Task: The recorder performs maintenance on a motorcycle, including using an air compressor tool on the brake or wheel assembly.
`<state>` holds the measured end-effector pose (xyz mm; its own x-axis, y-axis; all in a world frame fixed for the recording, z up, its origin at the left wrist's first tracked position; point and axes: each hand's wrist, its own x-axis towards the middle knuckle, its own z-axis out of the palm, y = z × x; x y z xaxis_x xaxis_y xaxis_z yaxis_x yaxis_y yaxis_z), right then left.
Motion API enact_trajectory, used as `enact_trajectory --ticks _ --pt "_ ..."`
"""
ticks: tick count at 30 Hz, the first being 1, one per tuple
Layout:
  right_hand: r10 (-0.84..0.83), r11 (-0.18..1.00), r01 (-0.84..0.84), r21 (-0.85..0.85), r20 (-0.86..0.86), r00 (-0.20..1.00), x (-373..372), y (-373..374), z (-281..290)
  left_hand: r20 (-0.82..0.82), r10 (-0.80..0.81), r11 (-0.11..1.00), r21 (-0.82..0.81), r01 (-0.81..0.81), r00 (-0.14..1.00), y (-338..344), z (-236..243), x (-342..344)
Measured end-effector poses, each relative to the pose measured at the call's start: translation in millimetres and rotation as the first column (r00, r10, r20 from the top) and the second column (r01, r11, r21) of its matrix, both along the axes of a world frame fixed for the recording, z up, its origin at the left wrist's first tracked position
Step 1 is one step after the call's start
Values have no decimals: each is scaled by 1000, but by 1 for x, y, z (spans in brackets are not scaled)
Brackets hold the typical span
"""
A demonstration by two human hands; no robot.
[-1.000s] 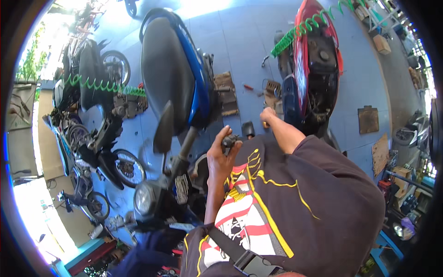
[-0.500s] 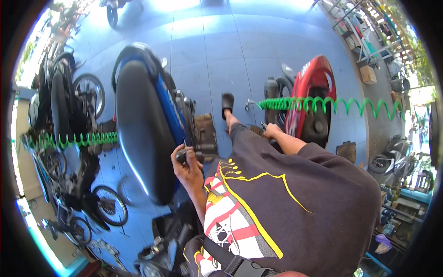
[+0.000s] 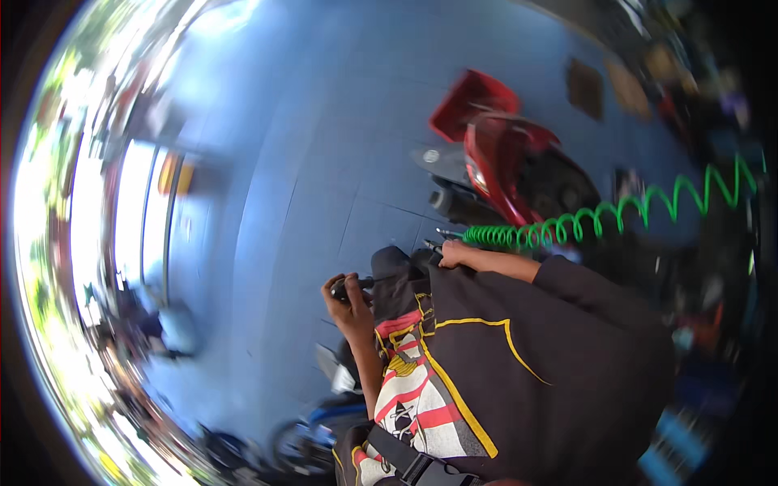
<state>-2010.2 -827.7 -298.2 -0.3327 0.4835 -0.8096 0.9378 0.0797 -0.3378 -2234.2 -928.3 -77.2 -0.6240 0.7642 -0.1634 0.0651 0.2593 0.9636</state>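
My left hand [image 3: 348, 306] is closed round a small black object [image 3: 340, 291], too indistinct to name. My right hand [image 3: 454, 253] grips a small dark metal tool [image 3: 431, 246], just beside the metal end of a green coiled hose [image 3: 608, 212] that stretches off to the right. Beyond that hose lies a red motorcycle [image 3: 502, 166], blurred, with its dark underside and exhaust [image 3: 454, 202] showing.
A blue tiled floor [image 3: 275, 121] spreads ahead. A blue motorcycle [image 3: 320, 417] shows low behind my left arm. Blurred brown boards [image 3: 585, 89] and clutter lie at the right, with a bright opening [image 3: 138, 202] and parked vehicles along the left.
My view has swung round to the left, blurring the surroundings. The blue motorcycle has dropped to the lower edge. Both hands still grip their objects; the right sits a little further left.
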Motion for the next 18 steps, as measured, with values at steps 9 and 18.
enact_trajectory --ticks 9,18 --pt "-891 441 886 -146 45 451 -45 -114 -54 -140 -978 194 -335 922 155 186 -84 13" --pt "-986 -161 873 -460 32 -164 -164 -275 -5 -12 -717 -684 -179 707 -697 111 -104 104"
